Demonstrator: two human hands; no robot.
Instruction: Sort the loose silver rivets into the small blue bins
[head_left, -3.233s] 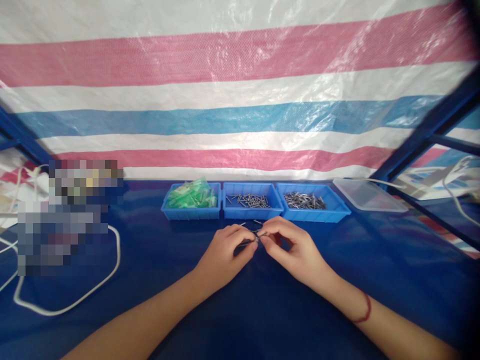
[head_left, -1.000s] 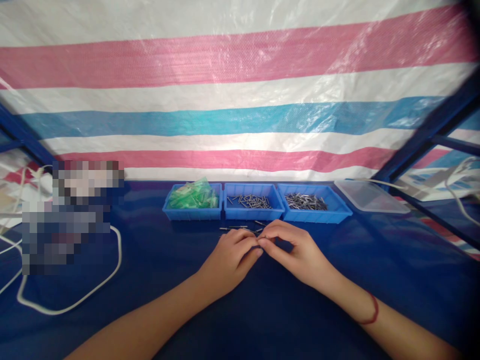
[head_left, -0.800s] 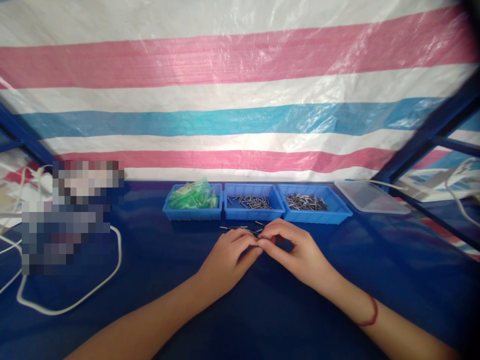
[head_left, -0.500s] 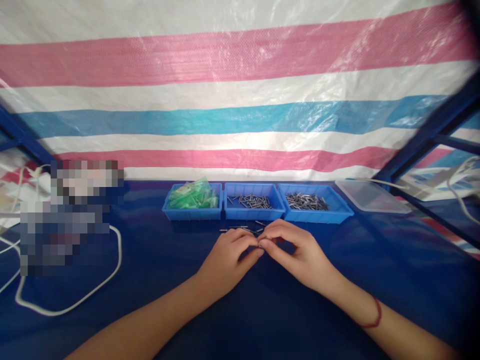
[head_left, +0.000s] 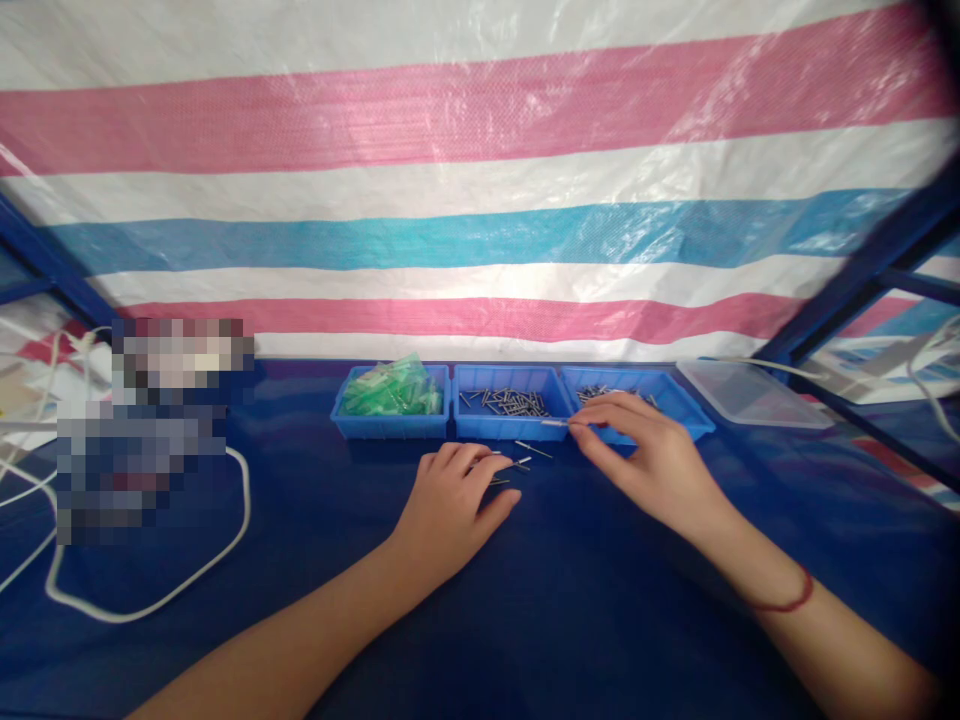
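My right hand [head_left: 637,450] pinches a thin metal pin [head_left: 553,423] between thumb and fingertips, at the front edge of the right blue bin [head_left: 637,430]. Over the table, my left hand [head_left: 454,510] has its thumb apart from the bent fingers, and nothing shows in its grasp. Several loose metal pins [head_left: 534,450] lie by its fingertips, some partly hidden beneath them. Metal pins also fill part of the middle blue bin [head_left: 510,430] and the right one. The left blue bin [head_left: 394,428] holds green plastic packets [head_left: 394,388].
A clear plastic lid [head_left: 754,392] lies right of the bins. At the left, a white cable [head_left: 244,510] loops over the blue table [head_left: 300,490] beside a pixelated area. A striped sheet [head_left: 450,240] hangs behind, between blue frame bars.
My hands have come apart. The right one has moved right and away to the right bin with a pin, and the left thumb and fingers have opened.
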